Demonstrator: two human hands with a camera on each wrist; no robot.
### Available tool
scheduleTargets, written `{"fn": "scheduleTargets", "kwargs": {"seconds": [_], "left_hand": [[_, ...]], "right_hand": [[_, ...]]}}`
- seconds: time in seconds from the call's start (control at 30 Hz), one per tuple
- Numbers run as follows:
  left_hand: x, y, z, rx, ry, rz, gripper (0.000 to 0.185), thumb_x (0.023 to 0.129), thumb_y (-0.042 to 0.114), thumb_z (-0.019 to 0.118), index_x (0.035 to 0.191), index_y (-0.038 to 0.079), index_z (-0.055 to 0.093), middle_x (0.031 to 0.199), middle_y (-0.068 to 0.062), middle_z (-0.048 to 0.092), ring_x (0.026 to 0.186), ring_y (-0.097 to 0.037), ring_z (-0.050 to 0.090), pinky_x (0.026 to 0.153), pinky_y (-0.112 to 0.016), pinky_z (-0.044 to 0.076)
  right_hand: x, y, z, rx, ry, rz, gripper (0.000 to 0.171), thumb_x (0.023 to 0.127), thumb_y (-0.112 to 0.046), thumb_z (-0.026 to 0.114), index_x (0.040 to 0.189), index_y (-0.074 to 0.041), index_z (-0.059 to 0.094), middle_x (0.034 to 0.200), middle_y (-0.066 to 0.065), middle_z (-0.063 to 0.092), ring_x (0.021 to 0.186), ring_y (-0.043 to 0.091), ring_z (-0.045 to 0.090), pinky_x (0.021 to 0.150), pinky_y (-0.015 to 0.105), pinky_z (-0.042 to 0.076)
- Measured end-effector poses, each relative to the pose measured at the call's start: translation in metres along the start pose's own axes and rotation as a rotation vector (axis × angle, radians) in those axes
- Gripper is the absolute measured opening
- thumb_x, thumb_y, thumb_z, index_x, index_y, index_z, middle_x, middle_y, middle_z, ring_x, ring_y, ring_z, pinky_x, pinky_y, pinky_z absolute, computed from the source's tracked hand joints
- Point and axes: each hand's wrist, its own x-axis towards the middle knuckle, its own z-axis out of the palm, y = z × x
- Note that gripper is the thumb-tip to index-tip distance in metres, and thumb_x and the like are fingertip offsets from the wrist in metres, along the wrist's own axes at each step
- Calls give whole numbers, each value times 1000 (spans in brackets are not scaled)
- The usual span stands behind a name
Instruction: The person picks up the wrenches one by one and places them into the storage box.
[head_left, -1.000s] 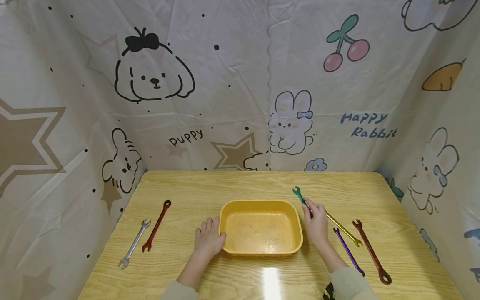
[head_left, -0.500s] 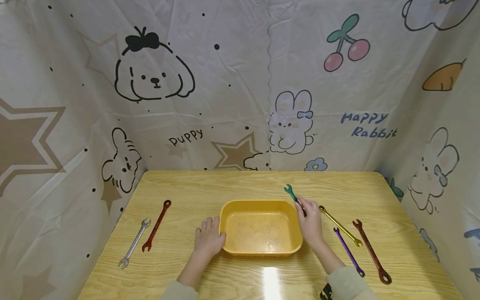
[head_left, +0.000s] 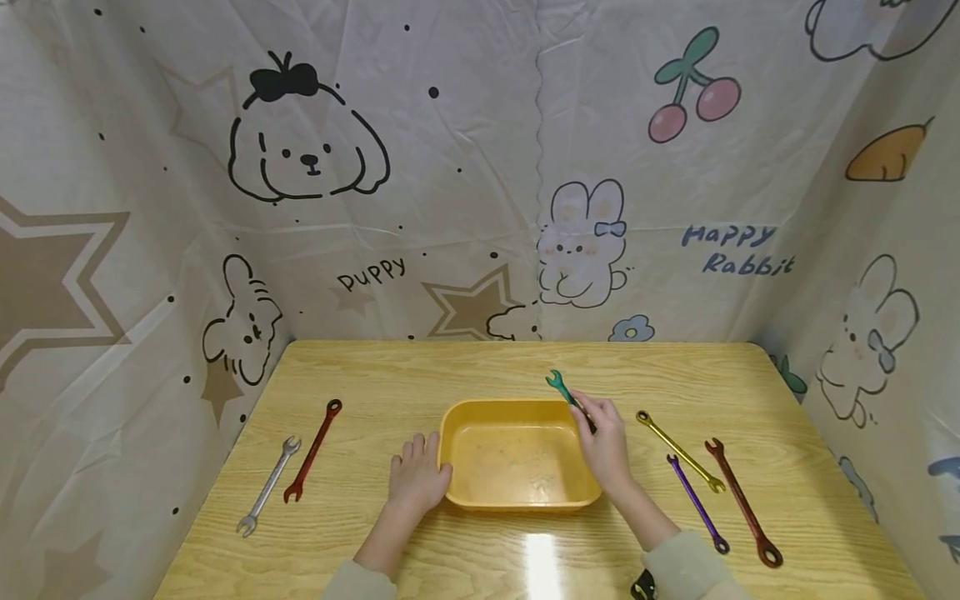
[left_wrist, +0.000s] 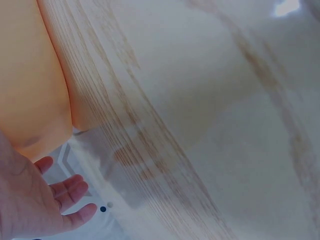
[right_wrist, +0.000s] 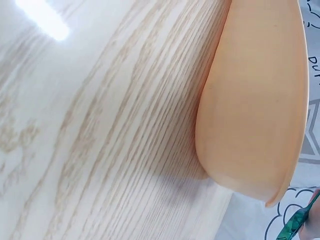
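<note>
From the head view, we see our right hand (head_left: 603, 446) pinching a green wrench (head_left: 564, 390) by its lower end, so the open jaw end sticks up toward 11 o'clock. The wrench is up in the air over the far right corner of the yellow tray (head_left: 465, 500), which is why none of it rests on the table (head_left: 480, 367). Our left hand (head_left: 417, 479) lies flat with straight fingers against the tray's left side, at 9 o'clock from it, likely to keep the tray from sliding. At 9 o'clock, well apart, lie a red wrench (head_left: 312, 450) and a silver wrench (head_left: 268, 487). At 3 o'clock lie a gold wrench (head_left: 679, 451), a purple wrench (head_left: 697, 503) and a dark red wrench (head_left: 742, 502), side by side

From the left wrist view, we see the fingers (left_wrist: 67, 189) spread and loose beside the tray's wall (left_wrist: 30, 90), holding nothing

From the right wrist view, we see the tray's side (right_wrist: 255, 100) close by and a bit of the green wrench (right_wrist: 295, 225) at 5 o'clock; the fingers do not show here
</note>
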Motion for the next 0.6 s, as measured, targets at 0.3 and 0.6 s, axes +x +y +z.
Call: {"fn": "scheduleTargets", "kwargs": {"seconds": [0.3,0.6], "left_hand": [[0,-1,1,6,-21,-9,52,89,28,46,134,4,35,128,-20,37,113,-36,36,89,-54,30],[0,-2,1,-1,-20,-10,54,89,29,46,135,4,35,129,-20,37,115,-36,35,90,-54,30]], "right_hand": [[-1,-11,9,41,-58,-74,27,81,2,64,107,-2,67,83,10,55,66,11,46,51,21,41],[-5,-19,21,57,-58,-168,27,77,5,67,103,-2,68,75,7,52,61,9,41,50,21,38]]}}
